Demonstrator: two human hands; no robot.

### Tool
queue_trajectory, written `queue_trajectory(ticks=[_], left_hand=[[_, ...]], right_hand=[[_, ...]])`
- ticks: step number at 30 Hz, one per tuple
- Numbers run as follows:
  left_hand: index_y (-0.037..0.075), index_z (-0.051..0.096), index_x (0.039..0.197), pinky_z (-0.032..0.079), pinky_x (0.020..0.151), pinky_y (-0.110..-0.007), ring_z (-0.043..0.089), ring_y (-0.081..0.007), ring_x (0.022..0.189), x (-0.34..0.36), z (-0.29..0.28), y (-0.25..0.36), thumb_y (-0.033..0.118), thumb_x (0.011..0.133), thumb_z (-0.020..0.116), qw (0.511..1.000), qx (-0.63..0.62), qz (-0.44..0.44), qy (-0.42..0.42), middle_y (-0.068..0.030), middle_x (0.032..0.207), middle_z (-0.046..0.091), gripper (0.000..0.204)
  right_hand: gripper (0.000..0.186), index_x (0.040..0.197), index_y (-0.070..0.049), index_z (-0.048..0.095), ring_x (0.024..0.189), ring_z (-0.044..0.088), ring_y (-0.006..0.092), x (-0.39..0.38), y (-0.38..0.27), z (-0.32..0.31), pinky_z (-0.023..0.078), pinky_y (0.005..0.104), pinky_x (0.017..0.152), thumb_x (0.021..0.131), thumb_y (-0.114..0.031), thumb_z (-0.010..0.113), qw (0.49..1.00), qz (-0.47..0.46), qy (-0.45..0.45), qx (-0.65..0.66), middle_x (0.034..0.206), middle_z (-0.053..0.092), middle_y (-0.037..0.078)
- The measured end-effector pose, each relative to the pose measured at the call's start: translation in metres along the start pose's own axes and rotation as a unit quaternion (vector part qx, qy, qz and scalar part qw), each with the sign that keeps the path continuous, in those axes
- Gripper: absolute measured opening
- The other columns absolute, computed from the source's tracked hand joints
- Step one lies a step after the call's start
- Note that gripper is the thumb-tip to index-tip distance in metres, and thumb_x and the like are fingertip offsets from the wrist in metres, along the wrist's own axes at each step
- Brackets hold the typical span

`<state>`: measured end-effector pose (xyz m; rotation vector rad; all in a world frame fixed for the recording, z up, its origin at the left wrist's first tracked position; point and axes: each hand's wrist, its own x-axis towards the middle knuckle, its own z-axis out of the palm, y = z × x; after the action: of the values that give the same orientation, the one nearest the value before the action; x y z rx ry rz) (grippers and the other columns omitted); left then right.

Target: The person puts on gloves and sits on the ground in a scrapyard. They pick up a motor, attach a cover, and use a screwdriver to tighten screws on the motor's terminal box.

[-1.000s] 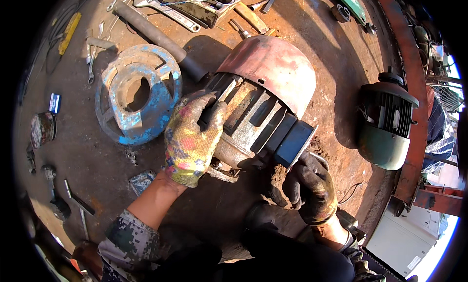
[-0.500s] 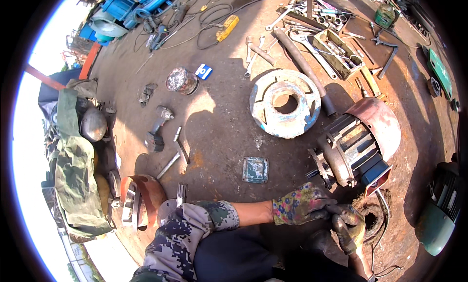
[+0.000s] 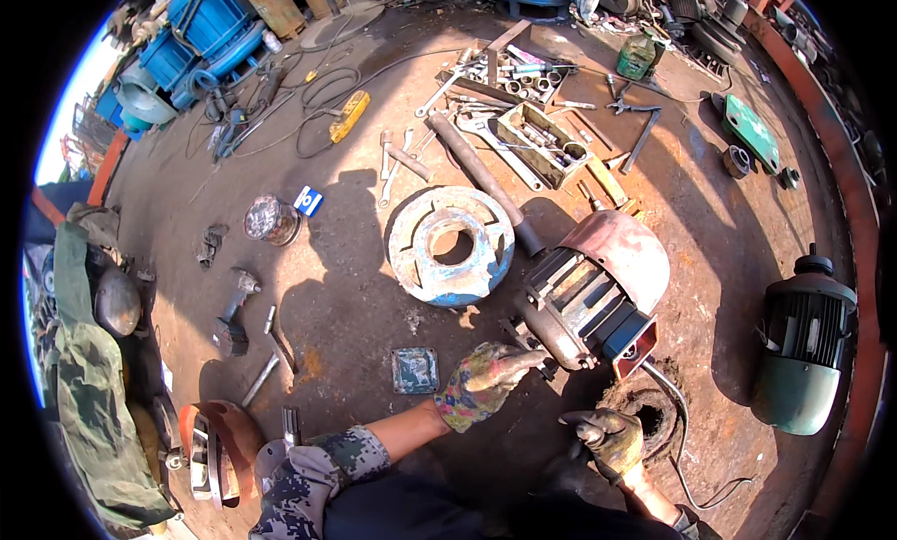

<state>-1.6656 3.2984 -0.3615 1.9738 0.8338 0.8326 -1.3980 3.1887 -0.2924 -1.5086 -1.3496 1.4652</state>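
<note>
My left hand (image 3: 484, 383), in a flower-patterned work glove, reaches to the near left end of an electric motor (image 3: 584, 302). Its fingers are pressed together at the motor's flange; anything between them is too small to make out. The motor lies on its side, with a worn reddish fan cover and an open terminal box (image 3: 640, 348) from which a grey cable (image 3: 682, 419) runs. My right hand (image 3: 612, 439), in a dirty yellowish glove, is curled beside a dirt-caked ring (image 3: 665, 419), apart from the motor. Whether it holds something is hidden.
A square green cover plate (image 3: 415, 370) and a round cast housing (image 3: 448, 246) lie left of the motor. Beyond are a long pipe (image 3: 486, 180), wrenches and a socket box (image 3: 542, 146). A cordless drill (image 3: 234, 311) lies left; a green motor (image 3: 805, 344) stands right.
My hands, close together before, have parted. The left has moved up to the motor's end; the right stays low near the ring. The whole view has shifted, showing more of the right side.
</note>
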Motion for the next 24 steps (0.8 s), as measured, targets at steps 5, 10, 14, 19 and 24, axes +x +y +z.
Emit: queue_trajectory(ticks=[5, 10, 14, 19, 24], left_hand=[[0.004, 0.068, 0.132, 0.051, 0.101, -0.044, 0.065, -0.0339, 0.115, 0.016, -0.013, 0.026, 0.016, 0.088, 0.074, 0.993, 0.105, -0.052, 0.007, -0.0169, 0.128, 0.069, 0.046], [0.002, 0.063, 0.137, 0.041, 0.114, -0.049, 0.055, -0.0392, 0.131, 0.042, -0.002, 0.027, 0.019, 0.091, 0.07, 0.99, 0.116, 0.023, 0.079, -0.0191, 0.144, 0.058, 0.05], [0.001, 0.058, 0.143, 0.036, 0.119, -0.05, 0.048, -0.0411, 0.14, 0.056, -0.007, 0.033, 0.022, 0.091, 0.071, 0.986, 0.156, -0.007, 0.052, -0.0216, 0.152, 0.049, 0.058], [0.003, 0.052, 0.149, 0.034, 0.118, -0.053, 0.04, -0.0423, 0.144, 0.074, 0.005, 0.05, 0.028, 0.088, 0.077, 0.981, 0.192, -0.019, 0.0, -0.0202, 0.159, 0.04, 0.07], [0.013, 0.059, 0.146, 0.035, 0.113, -0.054, 0.041, -0.036, 0.144, 0.087, 0.019, 0.034, 0.04, 0.089, 0.073, 0.962, 0.274, -0.001, 0.011, -0.0156, 0.155, 0.046, 0.064]], right_hand=[[0.057, 0.103, 0.005, 0.074, 0.073, 0.068, 0.0114, -0.006, -0.017, -0.009, 0.054, 0.029, 0.065, 0.099, -0.052, 0.068, 0.996, -0.013, 0.063, 0.062, 0.091, 0.078, 0.008], [0.056, 0.111, 0.003, 0.075, 0.07, 0.067, 0.0122, -0.001, -0.031, -0.028, 0.052, 0.0283, 0.066, 0.107, -0.05, 0.056, 0.97, -0.096, 0.202, -0.092, 0.081, 0.074, 0.005], [0.039, 0.119, 0.002, 0.072, 0.082, 0.07, 0.0174, 0.012, -0.044, -0.029, 0.054, 0.0311, 0.078, 0.109, -0.032, 0.056, 0.954, -0.098, 0.277, -0.057, 0.09, 0.074, 0.009], [0.031, 0.129, 0.001, 0.068, 0.098, 0.07, 0.0215, 0.024, -0.02, -0.048, 0.055, 0.0349, 0.092, 0.107, -0.019, 0.056, 0.927, -0.121, 0.333, -0.12, 0.111, 0.073, 0.012], [0.035, 0.129, 0.0, 0.067, 0.115, 0.066, 0.0325, 0.049, -0.052, -0.059, 0.05, 0.0416, 0.102, 0.106, -0.024, 0.057, 0.901, -0.175, 0.312, -0.247, 0.12, 0.071, 0.018]])
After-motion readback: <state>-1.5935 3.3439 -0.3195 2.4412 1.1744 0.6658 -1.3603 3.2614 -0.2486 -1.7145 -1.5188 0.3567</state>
